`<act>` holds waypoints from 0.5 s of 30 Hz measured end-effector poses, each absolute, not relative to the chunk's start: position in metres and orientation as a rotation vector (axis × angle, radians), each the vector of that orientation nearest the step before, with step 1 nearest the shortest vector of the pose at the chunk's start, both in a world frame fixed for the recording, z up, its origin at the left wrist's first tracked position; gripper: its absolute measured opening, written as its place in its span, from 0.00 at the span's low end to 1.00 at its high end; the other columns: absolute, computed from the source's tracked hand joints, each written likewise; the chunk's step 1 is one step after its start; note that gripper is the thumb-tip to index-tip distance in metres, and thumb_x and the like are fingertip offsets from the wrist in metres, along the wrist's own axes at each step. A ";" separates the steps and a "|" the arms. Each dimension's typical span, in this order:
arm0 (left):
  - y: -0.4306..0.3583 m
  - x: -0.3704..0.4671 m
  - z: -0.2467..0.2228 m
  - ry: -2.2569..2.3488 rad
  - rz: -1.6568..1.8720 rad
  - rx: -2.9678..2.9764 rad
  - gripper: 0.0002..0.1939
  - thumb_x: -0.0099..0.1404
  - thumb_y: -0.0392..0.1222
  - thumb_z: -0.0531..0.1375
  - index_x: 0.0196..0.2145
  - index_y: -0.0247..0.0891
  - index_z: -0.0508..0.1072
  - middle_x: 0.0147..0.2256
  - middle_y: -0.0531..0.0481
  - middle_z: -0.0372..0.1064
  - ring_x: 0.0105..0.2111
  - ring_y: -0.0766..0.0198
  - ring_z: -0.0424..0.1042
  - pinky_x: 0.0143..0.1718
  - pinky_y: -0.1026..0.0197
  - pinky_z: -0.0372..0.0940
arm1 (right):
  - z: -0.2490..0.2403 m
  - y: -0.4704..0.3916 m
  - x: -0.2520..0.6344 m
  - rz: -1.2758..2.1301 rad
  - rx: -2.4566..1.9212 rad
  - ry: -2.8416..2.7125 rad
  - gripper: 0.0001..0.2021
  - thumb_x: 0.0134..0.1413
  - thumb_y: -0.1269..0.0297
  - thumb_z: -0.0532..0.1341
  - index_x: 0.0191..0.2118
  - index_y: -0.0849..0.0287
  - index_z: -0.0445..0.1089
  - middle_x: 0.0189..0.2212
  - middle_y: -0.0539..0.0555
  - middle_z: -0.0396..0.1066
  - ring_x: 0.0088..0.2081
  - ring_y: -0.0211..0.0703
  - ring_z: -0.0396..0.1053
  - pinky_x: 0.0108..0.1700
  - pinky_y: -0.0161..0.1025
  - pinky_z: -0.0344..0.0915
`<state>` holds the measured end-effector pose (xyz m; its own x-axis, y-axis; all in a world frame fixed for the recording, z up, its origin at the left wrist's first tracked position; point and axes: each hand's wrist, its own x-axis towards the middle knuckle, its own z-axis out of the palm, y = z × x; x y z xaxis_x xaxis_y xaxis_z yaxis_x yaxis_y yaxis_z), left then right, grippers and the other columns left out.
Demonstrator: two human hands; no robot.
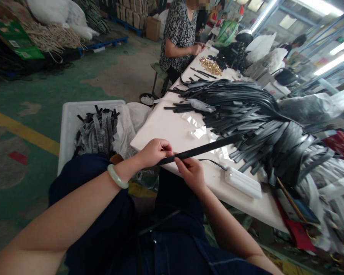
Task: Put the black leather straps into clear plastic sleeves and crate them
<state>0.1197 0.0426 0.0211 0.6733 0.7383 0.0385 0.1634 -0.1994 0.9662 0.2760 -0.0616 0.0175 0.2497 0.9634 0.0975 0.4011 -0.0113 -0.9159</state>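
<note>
A long black strap (208, 148) runs from my hands up and to the right, its far end lying toward a large heap of black straps (246, 110) on the white table (154, 124). My left hand (156, 152), with a pale bangle on the wrist, pinches the strap near its lower left end. Close beside it, my right hand (191, 172) holds the same strap from below with thumb and fingers. Both hands are at the table's near edge, above my lap. Clear plastic scraps (198, 132) lie beyond the strap.
A white power bank (243, 182) with a black cable sits right of my right hand. At left stands a white bin (65, 126) of wrapped straps. Another person (179, 34) sits farther along the table, near gold-coloured pieces (210, 66). Plastic-wrapped bundles (339, 183) fill the right side.
</note>
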 end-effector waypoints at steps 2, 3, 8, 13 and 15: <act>0.041 0.120 0.020 0.737 0.552 1.816 0.02 0.53 0.34 0.61 0.24 0.33 0.74 0.23 0.52 0.69 0.26 0.66 0.67 0.30 0.65 0.58 | 0.018 -0.054 0.288 0.881 -1.457 -1.078 0.16 0.56 0.52 0.60 0.36 0.61 0.75 0.16 0.44 0.55 0.18 0.32 0.50 0.21 0.34 0.45; 0.041 0.121 0.019 0.740 0.525 1.844 0.02 0.52 0.33 0.61 0.24 0.33 0.75 0.23 0.52 0.70 0.26 0.66 0.67 0.30 0.64 0.58 | 0.020 -0.050 0.294 0.898 -1.393 -0.959 0.17 0.56 0.51 0.60 0.40 0.60 0.75 0.16 0.43 0.53 0.18 0.32 0.48 0.20 0.33 0.44; 0.038 0.128 0.014 0.744 0.569 1.676 0.03 0.52 0.35 0.62 0.23 0.33 0.74 0.21 0.54 0.68 0.24 0.68 0.65 0.28 0.65 0.58 | 0.022 -0.045 0.298 0.787 -1.410 -1.048 0.15 0.58 0.54 0.59 0.35 0.61 0.76 0.15 0.44 0.53 0.18 0.32 0.50 0.21 0.34 0.48; 0.031 0.131 0.015 0.712 0.623 1.310 0.10 0.55 0.42 0.64 0.29 0.31 0.74 0.23 0.53 0.67 0.23 0.70 0.62 0.26 0.67 0.57 | 0.007 -0.065 0.258 0.290 -1.538 -1.425 0.17 0.61 0.59 0.57 0.22 0.59 0.70 0.27 0.55 0.71 0.31 0.41 0.68 0.34 0.39 0.65; 0.029 0.130 0.017 0.628 0.546 1.222 0.14 0.57 0.48 0.64 0.33 0.32 0.74 0.25 0.54 0.67 0.22 0.71 0.60 0.24 0.68 0.55 | 0.008 -0.064 0.248 0.232 -1.517 -1.405 0.14 0.62 0.59 0.56 0.30 0.58 0.74 0.36 0.58 0.75 0.38 0.45 0.72 0.42 0.42 0.68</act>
<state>0.1296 0.0291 0.0173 0.7124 0.6864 -0.1462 -0.0486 0.2561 0.9654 0.2478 -0.0639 0.0075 0.3033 0.8300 0.4681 0.6352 0.1901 -0.7486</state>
